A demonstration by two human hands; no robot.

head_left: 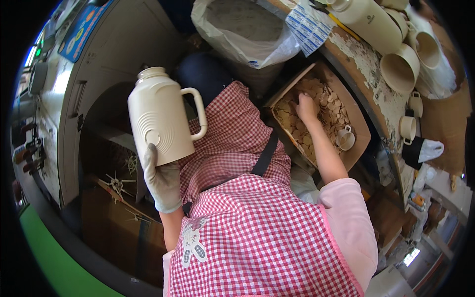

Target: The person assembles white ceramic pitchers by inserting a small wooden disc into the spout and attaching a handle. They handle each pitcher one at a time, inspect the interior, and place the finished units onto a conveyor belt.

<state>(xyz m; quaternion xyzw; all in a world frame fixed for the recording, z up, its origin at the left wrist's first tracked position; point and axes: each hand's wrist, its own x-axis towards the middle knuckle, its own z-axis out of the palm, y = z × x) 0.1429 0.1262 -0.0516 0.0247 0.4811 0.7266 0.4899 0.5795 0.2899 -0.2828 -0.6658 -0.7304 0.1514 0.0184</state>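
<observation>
In my gloved left hand [161,180] is a cream plastic jug body [161,116], gripped near its base. It stands nearly upright, with its neck at the top, its handle to the right and ring-shaped ridges on its side. My bare right hand [307,106] reaches into a cardboard box [358,148] at the right, among many small flat beige discs [331,101]. Its fingers are bent together down at the discs, and what they pinch is too small to make out. A small cream cup [345,138] lies on the discs near my right forearm.
A bin lined with a clear plastic bag [272,54] stands ahead. On the worn bench [368,69] at the right are a cream flask [368,22], an open cream cup-shaped part [400,68] and small cups [407,129]. A grey cabinet [106,64] stands at the left.
</observation>
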